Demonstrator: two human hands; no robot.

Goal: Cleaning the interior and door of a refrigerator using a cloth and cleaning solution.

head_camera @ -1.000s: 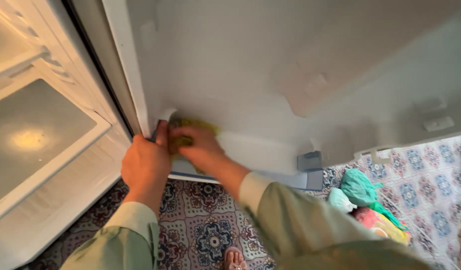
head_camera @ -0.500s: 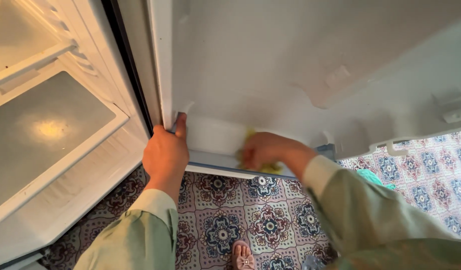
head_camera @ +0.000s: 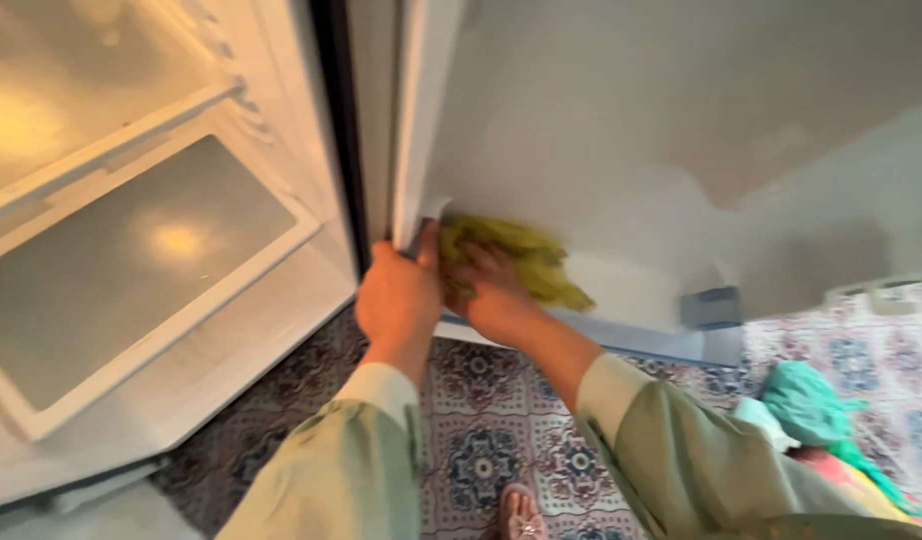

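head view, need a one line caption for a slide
Right hand presses a yellow-green cloth against the white fridge door while the left hand grips the door's edge.

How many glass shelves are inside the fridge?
2. The upper shelf sits at the top left, partly cut off by the picture's edge. The lower shelf lies below it, with a light spot shining on it. More may be hidden above.

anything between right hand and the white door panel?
Yes: a yellow-green cloth lies under the right hand, pressed against the door panel. The head view shows it; the left hand grips the door edge beside it.
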